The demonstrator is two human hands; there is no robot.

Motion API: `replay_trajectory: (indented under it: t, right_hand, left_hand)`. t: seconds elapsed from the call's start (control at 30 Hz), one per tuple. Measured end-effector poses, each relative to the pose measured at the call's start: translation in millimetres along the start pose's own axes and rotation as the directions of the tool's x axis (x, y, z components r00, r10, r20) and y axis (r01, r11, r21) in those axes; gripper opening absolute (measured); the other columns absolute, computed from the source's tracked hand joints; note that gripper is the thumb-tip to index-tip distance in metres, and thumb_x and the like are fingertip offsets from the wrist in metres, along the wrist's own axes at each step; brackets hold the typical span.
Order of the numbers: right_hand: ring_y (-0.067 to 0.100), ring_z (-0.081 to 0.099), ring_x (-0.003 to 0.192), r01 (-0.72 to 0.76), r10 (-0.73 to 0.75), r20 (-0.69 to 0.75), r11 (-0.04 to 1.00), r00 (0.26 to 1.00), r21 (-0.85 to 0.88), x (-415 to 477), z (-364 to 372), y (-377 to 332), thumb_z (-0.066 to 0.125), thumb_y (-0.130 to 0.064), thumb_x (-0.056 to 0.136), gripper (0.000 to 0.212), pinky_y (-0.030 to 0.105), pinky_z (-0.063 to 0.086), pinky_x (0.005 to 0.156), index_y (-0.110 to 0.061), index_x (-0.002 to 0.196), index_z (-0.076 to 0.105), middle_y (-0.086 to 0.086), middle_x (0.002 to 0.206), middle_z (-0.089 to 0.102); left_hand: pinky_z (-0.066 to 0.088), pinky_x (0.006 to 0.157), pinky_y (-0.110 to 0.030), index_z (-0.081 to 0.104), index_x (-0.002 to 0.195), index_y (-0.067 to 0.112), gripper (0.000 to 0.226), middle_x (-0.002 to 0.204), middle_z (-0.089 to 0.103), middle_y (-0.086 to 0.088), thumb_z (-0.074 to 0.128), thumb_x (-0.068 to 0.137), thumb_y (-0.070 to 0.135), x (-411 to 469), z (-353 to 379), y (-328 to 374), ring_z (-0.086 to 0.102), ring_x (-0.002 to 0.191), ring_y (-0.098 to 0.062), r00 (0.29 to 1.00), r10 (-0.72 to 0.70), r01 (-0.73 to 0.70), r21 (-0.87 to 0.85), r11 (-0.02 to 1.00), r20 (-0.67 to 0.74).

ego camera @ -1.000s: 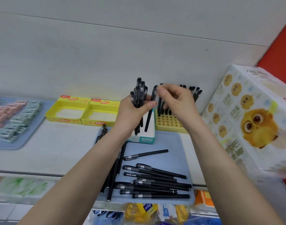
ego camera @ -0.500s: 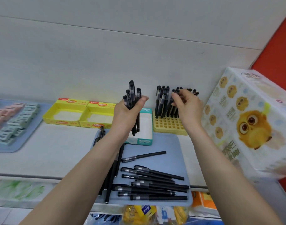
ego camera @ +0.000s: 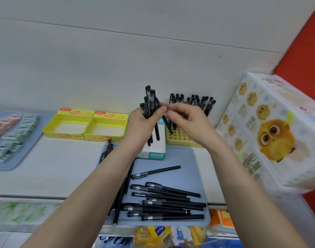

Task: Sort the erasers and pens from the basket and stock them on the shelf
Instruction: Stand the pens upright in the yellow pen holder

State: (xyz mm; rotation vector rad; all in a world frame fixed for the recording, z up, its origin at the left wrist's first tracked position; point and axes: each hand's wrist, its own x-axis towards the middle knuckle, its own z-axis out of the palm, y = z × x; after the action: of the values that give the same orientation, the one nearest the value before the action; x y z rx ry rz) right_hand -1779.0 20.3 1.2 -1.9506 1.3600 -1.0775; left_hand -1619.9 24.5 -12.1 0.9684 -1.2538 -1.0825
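1. Over the far end of the blue tray point(ego camera: 188, 169), left hand point(ego camera: 144, 124) grips a bundle of black pens point(ego camera: 149, 102) upright. Fingers are curled round the barrels and the thumb is pressed across the front.
2. Right hand point(ego camera: 190, 122) is just right of it, fingertips nearly touching the left thumb. Thumb and forefinger pinch a single pen point(ego camera: 168, 127) near its top, other fingers loosely curled. Hand is motion-blurred.
3. Single pen is tilted, with its upper end by the bundle and its lower end down-right at the near-left corner of the yellow grid holder point(ego camera: 181, 140). Cannot tell if the tip sits in a cell.
4. Grid holder stands past the tray's far right corner, near the back wall, with standing pens point(ego camera: 192, 101) upright in its far rows.
5. Loose pens point(ego camera: 167, 199) lie on the near half of the blue tray, mostly running left-right and overlapping. A few more run near-far under the left forearm.
6. Teal-and-white box point(ego camera: 155, 153) is on the tray's far edge, below the left hand and just left of the grid holder.
7. Two yellow display boxes point(ego camera: 85, 126) sit side by side, touching, far-left of the hands.
8. Erasers point(ego camera: 8, 133), pink and pale green, lie in rows on a second blue tray point(ego camera: 12, 162) at far left, blurred.
9. Tissue pack point(ego camera: 274, 131) with a yellow chick print stands at right on the white shelf point(ego camera: 54, 167).
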Motion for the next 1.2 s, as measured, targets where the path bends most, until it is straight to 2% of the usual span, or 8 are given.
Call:
replay_trajectory:
  t: [0.1,0.2,0.27,0.33,0.6,0.87,1.03,1.2]
  right_hand:
    - [0.002,0.066,0.099,-0.011,0.008,0.097,0.999,0.995,0.035,-1.4,-2.9,1.5,0.069,-0.018,0.088,0.013,0.028,0.053,0.087,-0.018,0.1,0.074,-0.017,0.104,0.072]
    - [0.009,0.067,0.079,-0.045,0.036,-0.13,0.997,0.991,-0.064,0.9,-10.2,15.4,0.069,-0.024,0.088,0.009,0.034,0.055,0.078,-0.019,0.095,0.073,-0.008,0.083,0.072]
    - [0.01,0.068,0.077,-0.118,0.08,-0.295,0.986,0.952,-0.114,2.5,-16.6,32.0,0.067,-0.026,0.089,0.01,0.04,0.056,0.079,-0.018,0.094,0.071,-0.008,0.08,0.07]
    - [0.011,0.069,0.075,-0.179,0.135,-0.347,0.979,0.928,-0.097,4.0,-16.0,45.9,0.067,-0.025,0.089,0.011,0.043,0.057,0.078,-0.015,0.09,0.07,-0.006,0.078,0.07]
    - [0.014,0.069,0.071,-0.209,0.136,-0.35,0.961,0.927,-0.179,9.2,7.6,67.5,0.064,-0.027,0.092,0.023,0.041,0.056,0.072,-0.013,0.075,0.06,-0.004,0.072,0.068]
    - [0.019,0.067,0.072,-0.193,0.093,-0.327,0.938,0.94,-0.289,15.5,11.0,67.1,0.06,-0.025,0.095,0.025,0.039,0.054,0.071,-0.007,0.078,0.057,0.004,0.072,0.067]
    - [0.019,0.068,0.071,-0.252,0.175,-0.271,0.926,0.947,-0.282,17.8,10.8,68.4,0.062,-0.023,0.094,0.023,0.031,0.053,0.068,-0.005,0.078,0.063,0.004,0.07,0.067]
    - [0.022,0.062,0.073,-0.309,0.215,-0.255,0.85,0.943,-0.426,12.7,8.7,64.7,0.064,-0.032,0.092,0.026,0.029,0.036,0.062,-0.008,0.083,0.069,0.004,0.074,0.069]
  left_hand:
    - [0.046,0.076,-0.009,0.073,0.1,0.02,0.014,0.093,0.074,0.01,0.064,0.091,0.013,-0.1,9.2,4.2,0.067,0.092,0.001,0.999,0.004,-0.003,-0.029,1.0,0.038]
    - [0.042,0.074,-0.006,0.071,0.1,0.029,0.014,0.098,0.071,0.016,0.066,0.091,0.022,0.0,7.2,1.1,0.061,0.086,0.012,1.0,-0.016,0.016,0.007,1.0,-0.01]
    - [0.041,0.073,-0.01,0.071,0.105,0.03,0.017,0.086,0.068,0.021,0.067,0.09,0.026,0.4,2.8,-3.3,0.057,0.076,0.014,0.998,-0.037,0.038,0.03,0.999,-0.043]
    - [0.042,0.076,-0.017,0.07,0.11,0.031,0.022,0.074,0.064,0.023,0.069,0.088,0.028,0.7,-1.7,-7.2,0.056,0.072,0.012,0.996,-0.042,0.047,0.061,0.997,-0.077]
    - [0.042,0.073,-0.027,0.069,0.098,0.028,0.011,0.064,0.059,0.023,0.065,0.09,0.034,4.6,-7.4,-15.6,0.051,0.065,0.0,0.987,-0.053,0.065,0.072,0.995,-0.152]
    - [0.044,0.075,-0.026,0.066,0.112,0.032,0.023,0.072,0.062,0.018,0.067,0.089,0.03,2.0,-2.4,-17.3,0.056,0.066,0.003,0.995,-0.026,0.036,0.1,0.994,-0.096]
    - [0.048,0.08,-0.027,0.057,0.11,0.024,0.039,0.084,0.068,0.015,0.079,0.078,0.029,2.0,-1.0,-16.0,0.063,0.079,0.001,0.98,-0.045,0.064,0.095,0.993,-0.195]
    - [0.045,0.073,-0.021,0.063,0.101,0.015,0.028,0.074,0.069,0.019,0.078,0.079,0.023,0.8,-2.9,-11.8,0.062,0.071,0.005,0.975,-0.045,0.065,0.087,0.994,-0.216]
